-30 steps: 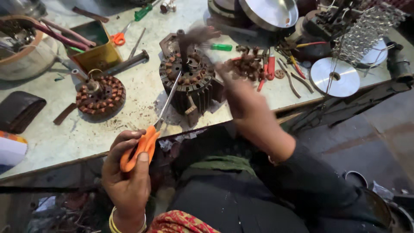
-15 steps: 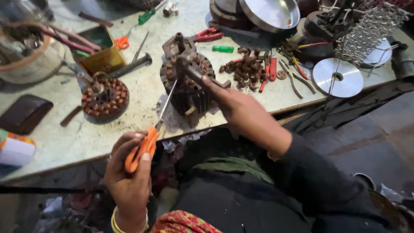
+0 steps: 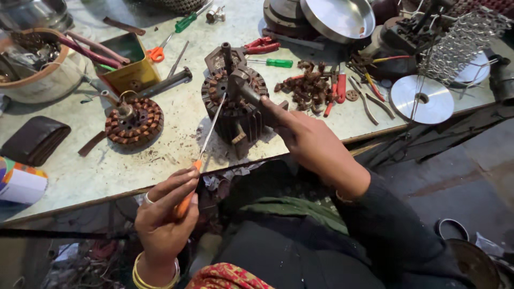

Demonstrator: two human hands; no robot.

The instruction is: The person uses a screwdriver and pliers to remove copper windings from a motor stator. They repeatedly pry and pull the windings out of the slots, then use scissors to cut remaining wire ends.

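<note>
Workbench seen from above, described left to right with the finned motor body (image 3: 235,115) as landmark. Far left of it, at the table (image 3: 80,171) edge, lies a white roll with a coloured end (image 3: 19,184), and beyond that a dark brown wallet-like pouch (image 3: 33,140). Above the pouch stands a round bowl (image 3: 32,72) filled with wires and tools. Nearer the motor body, on its left, rests a copper-wound stator (image 3: 133,122); behind the stator sits a yellow tin box (image 3: 126,61) with orange-handled scissors (image 3: 158,52) at its rim.

The left hand (image 3: 166,217), below and left of the motor body and off the table edge, is closed in a loose fist around the orange handle of a screwdriver (image 3: 206,142). The thin shaft slants up and right, its tip reaching the top of the motor body.

The motor body stands upright near the front edge of the table, a short shaft rising from its centre. The right hand (image 3: 310,142), just right of it, is closed around a dark hammer-like tool (image 3: 243,88), forefinger stretched along the handle; the tool's head rests on top of the motor body.

Right of the motor body lie a heap of rusty small parts (image 3: 302,88), red-handled pliers (image 3: 261,45) and a green-handled screwdriver (image 3: 276,63). Farther right lie a shiny metal disc (image 3: 422,99) and a wire mesh guard (image 3: 460,45).
</note>
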